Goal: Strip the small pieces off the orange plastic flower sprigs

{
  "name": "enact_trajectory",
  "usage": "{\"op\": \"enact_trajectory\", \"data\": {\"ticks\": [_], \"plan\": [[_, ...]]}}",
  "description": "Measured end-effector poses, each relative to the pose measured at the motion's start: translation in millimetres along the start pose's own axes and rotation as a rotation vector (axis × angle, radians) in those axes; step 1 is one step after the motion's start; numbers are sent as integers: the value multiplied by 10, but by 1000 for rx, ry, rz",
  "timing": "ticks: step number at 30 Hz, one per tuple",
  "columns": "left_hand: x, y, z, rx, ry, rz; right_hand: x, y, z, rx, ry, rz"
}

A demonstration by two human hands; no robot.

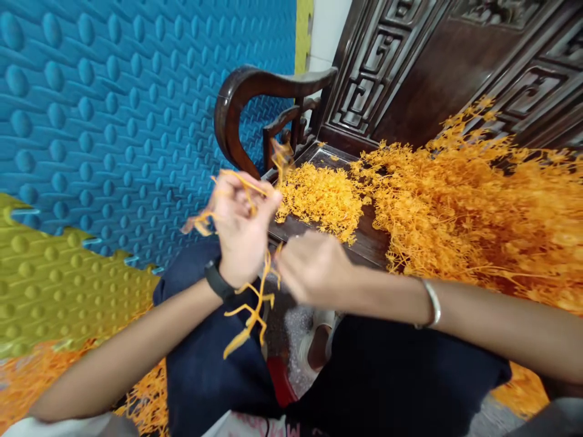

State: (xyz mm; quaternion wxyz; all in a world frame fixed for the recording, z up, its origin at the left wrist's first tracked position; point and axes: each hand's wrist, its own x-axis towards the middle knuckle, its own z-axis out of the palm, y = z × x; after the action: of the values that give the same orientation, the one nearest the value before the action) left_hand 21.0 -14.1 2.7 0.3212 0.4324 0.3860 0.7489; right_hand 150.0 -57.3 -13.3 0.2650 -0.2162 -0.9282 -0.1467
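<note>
My left hand (243,227) is closed round orange plastic branching stems (248,182), whose ends stick out at both sides of the fingers. A black band is on that wrist. A forked orange sprig (257,303) hangs between my hands, its upper end close to my right fingers. My right hand (314,267) is curled into a fist just right of and below the left one, blurred by motion. What lies inside its fingers is hidden. Behind the hands, a heap of small orange-yellow plastic flower pieces (323,197) lies on the dark wooden seat (371,243).
A large pile of orange plastic sprays (478,212) spreads over the seat at right. The wooden chair has a curved arm (232,103) and a carved back (419,91). Blue foam matting (113,109) and yellow matting (59,285) are at left, with more orange sprays (146,394) below.
</note>
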Motion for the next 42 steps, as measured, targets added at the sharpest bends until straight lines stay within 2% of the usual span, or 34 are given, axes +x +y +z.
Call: {"op": "enact_trajectory", "data": {"ticks": [2, 3, 4, 5, 8, 11, 16, 19, 21, 23, 25, 30, 33, 35, 38, 40, 42], "plan": [[191, 12, 6, -47, 200, -11, -33, -49, 35, 83, -106, -103], [264, 26, 6, -49, 220, -66, -34, -23, 49, 100, -157, -90], [312, 43, 3, -44, 196, -119, -25, 44, 58, 93, -205, -10], [334, 59, -2, -37, 90, -174, -9, 152, 62, 65, -247, 110], [293, 84, -31, -29, -201, -218, 44, 629, 52, -68, -358, 489], [230, 67, -73, -46, -425, -231, 50, 1102, 41, -245, -381, 742], [194, 76, -120, -90, -680, -329, -69, 1521, 104, -278, -368, 937], [186, 121, -130, -96, -758, -388, -138, 1633, 162, -230, -364, 970], [189, 138, -139, -56, -799, -376, -165, 1682, 186, -227, -347, 953], [191, 130, -156, -1, -856, -302, -182, 1708, 196, -245, -321, 925], [175, 103, -180, 129, -920, -131, -196, 1712, 198, -257, -303, 900], [3, 89, -245, 782, -970, 647, -258, 1710, 208, -272, -311, 860], [-132, 181, -250, 999, -1044, 934, -307, 1748, 227, -290, -306, 859], [-199, 253, -227, 1073, -1074, 1004, -335, 1780, 239, -305, -310, 860], [-246, 336, -190, 1113, -1074, 969, -365, 1808, 244, -323, -325, 862], [-240, 405, -223, 1075, -1001, 851, -382, 1808, 236, -329, -329, 859], [-221, 535, -367, 987, -843, 648, -398, 1800, 219, -325, -323, 850]]}}
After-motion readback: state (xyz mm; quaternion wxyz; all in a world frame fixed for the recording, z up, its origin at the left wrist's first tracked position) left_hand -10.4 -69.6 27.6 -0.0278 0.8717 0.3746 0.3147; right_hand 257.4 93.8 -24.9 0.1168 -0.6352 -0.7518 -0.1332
